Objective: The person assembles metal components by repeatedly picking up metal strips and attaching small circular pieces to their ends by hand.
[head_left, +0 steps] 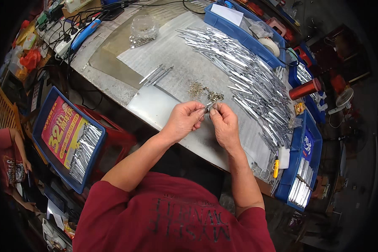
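My left hand [184, 121] and my right hand [225, 124] meet over the near edge of the workbench. Thumb and fingers of both are closed, pinching a small silver metal part [208, 106] between them; its exact kind is mostly hidden by the fingertips. Just beyond the hands lie a small heap of brass-coloured pieces [195, 90] and a heap of darker metal fittings [215, 96]. A few thin silver rods [156, 75] rest side by side left of the heaps, by a whitish translucent sheet [152, 105]. A big spread of similar rods [243, 69] covers the right side of the bench.
A clear plastic bag of small parts [144, 31] stands at the back left. Blue bins [296, 185] line the right edge, near a yellow-handled screwdriver [276, 167]. Another blue bin [56, 155] with rods sits on a red stool at left. Another person [12, 164] is at far left.
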`<state>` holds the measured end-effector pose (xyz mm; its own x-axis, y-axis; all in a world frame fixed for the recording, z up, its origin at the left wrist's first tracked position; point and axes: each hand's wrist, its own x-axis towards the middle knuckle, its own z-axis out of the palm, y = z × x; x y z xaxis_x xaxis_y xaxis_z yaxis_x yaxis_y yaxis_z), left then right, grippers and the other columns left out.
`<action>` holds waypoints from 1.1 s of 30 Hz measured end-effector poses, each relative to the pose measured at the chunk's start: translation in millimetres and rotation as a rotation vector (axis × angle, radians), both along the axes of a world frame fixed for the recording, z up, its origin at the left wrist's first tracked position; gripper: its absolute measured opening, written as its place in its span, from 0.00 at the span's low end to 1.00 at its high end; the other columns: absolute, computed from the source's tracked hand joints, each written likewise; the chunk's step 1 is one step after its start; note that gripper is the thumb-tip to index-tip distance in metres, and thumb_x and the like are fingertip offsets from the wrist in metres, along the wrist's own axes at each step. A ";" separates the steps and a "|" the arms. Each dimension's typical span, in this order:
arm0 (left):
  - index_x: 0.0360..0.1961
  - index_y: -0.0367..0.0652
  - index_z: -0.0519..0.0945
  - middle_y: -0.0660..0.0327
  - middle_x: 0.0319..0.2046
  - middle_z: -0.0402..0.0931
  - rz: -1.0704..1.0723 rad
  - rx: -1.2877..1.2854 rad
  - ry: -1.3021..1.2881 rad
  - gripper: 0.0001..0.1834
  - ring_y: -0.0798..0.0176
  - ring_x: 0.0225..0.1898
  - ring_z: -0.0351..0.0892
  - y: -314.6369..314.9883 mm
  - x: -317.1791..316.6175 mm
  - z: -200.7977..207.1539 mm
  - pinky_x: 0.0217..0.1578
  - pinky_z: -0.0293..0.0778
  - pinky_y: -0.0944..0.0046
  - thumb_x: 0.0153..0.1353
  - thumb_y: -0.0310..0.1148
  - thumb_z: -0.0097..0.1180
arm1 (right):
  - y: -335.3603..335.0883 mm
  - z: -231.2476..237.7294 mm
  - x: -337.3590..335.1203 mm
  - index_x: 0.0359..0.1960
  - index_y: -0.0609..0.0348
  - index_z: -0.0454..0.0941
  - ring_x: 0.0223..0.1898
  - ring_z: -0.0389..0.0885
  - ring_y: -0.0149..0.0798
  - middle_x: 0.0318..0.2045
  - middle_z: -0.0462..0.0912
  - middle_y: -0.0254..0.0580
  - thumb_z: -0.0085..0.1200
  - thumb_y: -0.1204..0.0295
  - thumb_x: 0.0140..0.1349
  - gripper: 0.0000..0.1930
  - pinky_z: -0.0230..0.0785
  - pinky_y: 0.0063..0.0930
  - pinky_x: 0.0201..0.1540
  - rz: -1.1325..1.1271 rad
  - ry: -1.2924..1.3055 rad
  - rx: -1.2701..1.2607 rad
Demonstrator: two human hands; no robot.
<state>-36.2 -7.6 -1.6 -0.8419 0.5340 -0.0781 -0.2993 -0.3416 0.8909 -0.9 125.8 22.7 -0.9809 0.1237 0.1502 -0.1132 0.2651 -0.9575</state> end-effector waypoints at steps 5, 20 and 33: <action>0.32 0.39 0.72 0.69 0.18 0.66 0.000 -0.010 0.025 0.04 0.78 0.18 0.63 1.0 2.7 -1.1 0.18 0.59 0.79 0.59 0.27 0.45 | 1.1 -0.1 2.4 0.28 0.67 0.69 0.26 0.64 0.23 0.22 0.69 0.33 0.44 0.74 0.57 0.07 0.60 0.19 0.29 -0.007 -0.031 -0.002; 0.36 0.35 0.74 0.68 0.23 0.71 0.223 -0.244 0.369 0.08 0.78 0.22 0.65 6.7 13.4 -13.3 0.21 0.64 0.78 0.58 0.27 0.47 | -2.7 -14.0 4.7 0.26 0.67 0.68 0.22 0.68 0.33 0.20 0.71 0.44 0.47 0.74 0.56 0.07 0.61 0.27 0.26 -0.139 0.092 0.186; 0.33 0.33 0.75 0.63 0.24 0.71 0.307 -0.319 0.514 0.07 0.74 0.25 0.69 8.2 19.5 -9.3 0.24 0.66 0.74 0.56 0.26 0.49 | -2.3 -12.4 8.6 0.28 0.66 0.69 0.23 0.66 0.26 0.19 0.71 0.38 0.48 0.73 0.56 0.07 0.61 0.21 0.25 -0.149 0.070 0.127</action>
